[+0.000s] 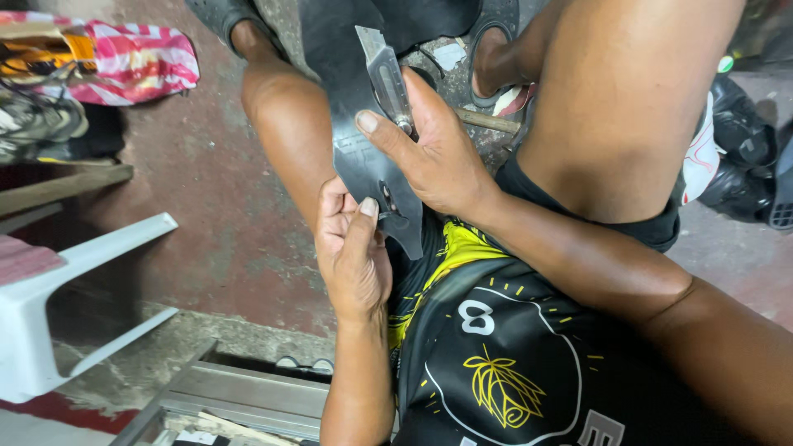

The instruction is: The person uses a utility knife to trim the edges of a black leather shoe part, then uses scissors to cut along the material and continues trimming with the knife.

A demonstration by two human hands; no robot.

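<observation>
I sit looking down between my knees. My left hand (353,252) pinches the near end of a long black rubber sheet (351,99) that runs away from me over my left leg. My right hand (434,153) grips a flat metal knife blade (382,70) whose tip points away from me; the blade lies against the sheet's right edge, my thumb pressed on the rubber just below it.
A white plastic chair (49,289) stands at the left. A pink striped bag (136,62) and shoes (37,120) lie at the upper left. A metal frame (239,396) sits on the red concrete floor below. Black bags (739,157) are at the right.
</observation>
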